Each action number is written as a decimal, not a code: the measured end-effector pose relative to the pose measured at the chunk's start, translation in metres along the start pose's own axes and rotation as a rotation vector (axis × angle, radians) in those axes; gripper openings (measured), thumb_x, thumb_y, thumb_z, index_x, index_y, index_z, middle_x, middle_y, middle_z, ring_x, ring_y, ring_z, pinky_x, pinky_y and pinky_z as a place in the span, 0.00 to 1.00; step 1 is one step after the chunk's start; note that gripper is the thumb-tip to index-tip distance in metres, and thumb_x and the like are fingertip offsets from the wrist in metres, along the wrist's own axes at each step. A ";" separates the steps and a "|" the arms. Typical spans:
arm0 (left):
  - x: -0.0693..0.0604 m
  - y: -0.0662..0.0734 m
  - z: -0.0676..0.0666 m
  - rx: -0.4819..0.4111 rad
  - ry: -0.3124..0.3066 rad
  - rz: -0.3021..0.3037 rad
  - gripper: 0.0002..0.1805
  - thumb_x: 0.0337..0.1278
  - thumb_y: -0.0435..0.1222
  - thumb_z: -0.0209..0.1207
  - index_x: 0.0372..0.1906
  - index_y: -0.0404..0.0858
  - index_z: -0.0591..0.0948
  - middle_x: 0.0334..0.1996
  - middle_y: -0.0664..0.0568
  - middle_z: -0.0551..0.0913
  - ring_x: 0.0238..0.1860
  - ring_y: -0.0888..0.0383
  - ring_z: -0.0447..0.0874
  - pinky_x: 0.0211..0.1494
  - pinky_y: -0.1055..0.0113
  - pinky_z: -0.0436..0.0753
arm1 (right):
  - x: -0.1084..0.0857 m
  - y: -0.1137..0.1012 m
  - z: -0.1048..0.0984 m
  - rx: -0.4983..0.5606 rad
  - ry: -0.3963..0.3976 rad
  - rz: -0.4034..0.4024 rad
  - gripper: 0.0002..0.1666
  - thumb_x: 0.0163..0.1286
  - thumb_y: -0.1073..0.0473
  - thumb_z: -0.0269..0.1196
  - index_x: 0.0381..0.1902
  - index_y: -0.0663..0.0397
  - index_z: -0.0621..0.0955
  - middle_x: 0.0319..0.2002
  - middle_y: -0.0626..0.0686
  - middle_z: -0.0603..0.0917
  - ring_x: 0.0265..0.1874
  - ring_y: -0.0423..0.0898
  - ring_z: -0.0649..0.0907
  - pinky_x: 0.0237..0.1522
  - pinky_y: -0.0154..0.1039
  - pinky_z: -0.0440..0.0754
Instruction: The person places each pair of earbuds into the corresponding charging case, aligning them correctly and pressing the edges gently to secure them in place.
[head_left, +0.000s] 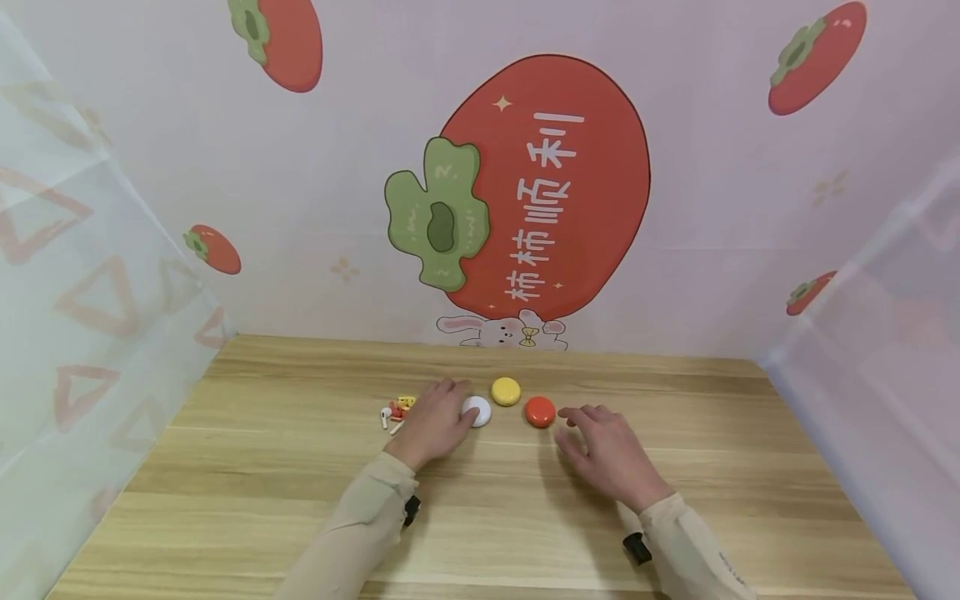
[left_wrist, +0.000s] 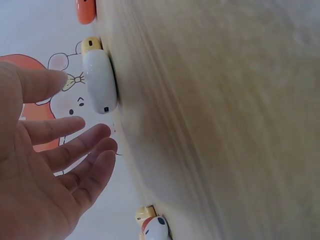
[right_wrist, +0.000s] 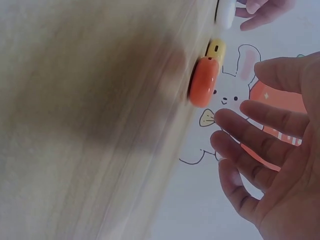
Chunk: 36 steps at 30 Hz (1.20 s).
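Three small round earbud charging cases stand on the wooden table: a white case, a yellow case behind it and a red case to the right. Just left of the white case hovers my left hand; its thumb overlaps the case in the head view. The left wrist view shows those fingers loosely spread, apart from the white case. My right hand is beside the red case, fingers relaxed and holding nothing. In the right wrist view a gap separates them from the red case.
Several loose earbuds in white, red and yellow lie left of my left hand, partly hidden by it. A printed backdrop rises at the table's far edge, with pale sheets along both sides. The wooden table extends toward me.
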<state>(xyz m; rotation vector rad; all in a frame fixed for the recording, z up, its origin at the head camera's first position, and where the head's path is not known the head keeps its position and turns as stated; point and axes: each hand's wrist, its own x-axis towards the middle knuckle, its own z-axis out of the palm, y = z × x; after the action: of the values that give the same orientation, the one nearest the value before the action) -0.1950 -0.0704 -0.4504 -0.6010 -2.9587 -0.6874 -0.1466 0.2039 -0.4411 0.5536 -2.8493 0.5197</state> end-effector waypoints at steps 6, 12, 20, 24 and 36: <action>0.004 0.000 0.003 0.025 -0.031 0.009 0.22 0.72 0.39 0.58 0.63 0.31 0.78 0.52 0.39 0.80 0.54 0.42 0.77 0.59 0.48 0.77 | -0.002 -0.002 0.002 -0.003 -0.015 0.012 0.20 0.69 0.52 0.69 0.54 0.57 0.84 0.47 0.55 0.87 0.47 0.54 0.83 0.53 0.56 0.78; 0.005 0.001 0.006 0.041 -0.088 -0.021 0.23 0.73 0.40 0.57 0.65 0.32 0.78 0.53 0.41 0.78 0.54 0.43 0.75 0.57 0.47 0.77 | -0.004 -0.004 0.003 0.002 -0.028 0.017 0.21 0.70 0.51 0.69 0.54 0.57 0.84 0.48 0.55 0.87 0.49 0.54 0.83 0.55 0.60 0.77; 0.005 0.002 0.007 0.011 -0.101 -0.027 0.22 0.71 0.41 0.61 0.61 0.32 0.79 0.54 0.40 0.78 0.58 0.41 0.74 0.61 0.47 0.76 | -0.004 -0.004 0.002 -0.001 -0.023 0.009 0.21 0.69 0.51 0.69 0.54 0.57 0.84 0.46 0.54 0.87 0.48 0.54 0.83 0.54 0.58 0.77; 0.006 0.003 0.003 -0.053 -0.093 -0.032 0.20 0.67 0.39 0.65 0.57 0.31 0.80 0.52 0.41 0.79 0.55 0.43 0.76 0.60 0.50 0.77 | -0.004 -0.005 0.002 0.002 -0.027 0.005 0.21 0.70 0.51 0.69 0.54 0.57 0.84 0.46 0.54 0.87 0.47 0.53 0.83 0.53 0.57 0.77; 0.007 0.002 -0.001 -0.294 -0.061 -0.075 0.14 0.56 0.32 0.71 0.45 0.36 0.80 0.38 0.50 0.82 0.39 0.55 0.79 0.49 0.55 0.82 | -0.005 -0.006 0.000 0.004 -0.027 -0.009 0.19 0.70 0.52 0.68 0.54 0.57 0.84 0.43 0.52 0.87 0.45 0.52 0.83 0.50 0.55 0.78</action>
<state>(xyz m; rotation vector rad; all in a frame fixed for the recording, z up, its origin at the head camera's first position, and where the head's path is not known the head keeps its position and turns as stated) -0.2006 -0.0669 -0.4482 -0.5364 -2.9709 -1.1444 -0.1399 0.1997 -0.4407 0.5780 -2.8702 0.5210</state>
